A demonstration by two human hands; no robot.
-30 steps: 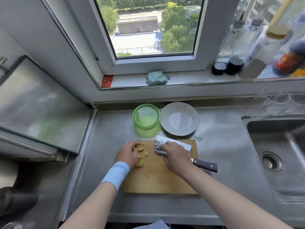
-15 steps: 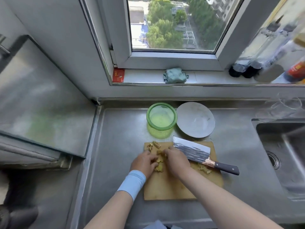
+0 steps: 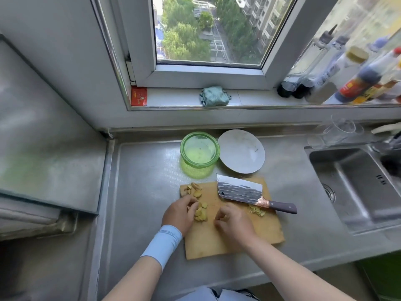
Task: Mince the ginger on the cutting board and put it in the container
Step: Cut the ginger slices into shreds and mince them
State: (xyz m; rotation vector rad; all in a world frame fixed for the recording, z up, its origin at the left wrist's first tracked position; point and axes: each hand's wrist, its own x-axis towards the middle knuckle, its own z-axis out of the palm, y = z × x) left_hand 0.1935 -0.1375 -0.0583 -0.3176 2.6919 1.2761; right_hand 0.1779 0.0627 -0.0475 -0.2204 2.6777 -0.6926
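Most ginger slices [image 3: 200, 211] are unminced; a small minced heap [image 3: 257, 210] lies beside the idle knife [image 3: 240, 191]; the container [image 3: 199, 149] appears empty. Left hand [image 3: 180, 215]: fingers curled on ginger slices. Right hand [image 3: 235, 221]: fingers curled, hold unclear.

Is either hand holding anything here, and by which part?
Cleaver lies unheld. Left hand curls its fingers round ginger slices at the pile's left edge; right hand curled, contents cannot be told.

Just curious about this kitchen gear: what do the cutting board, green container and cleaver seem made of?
Cutting board: wood or bamboo, matte tan. Green container: translucent and glossy, plastic or glass, cannot tell. Cleaver: steel blade, dark hammered-looking face, bright edge; dark handle, likely wood, copper-coloured collar.
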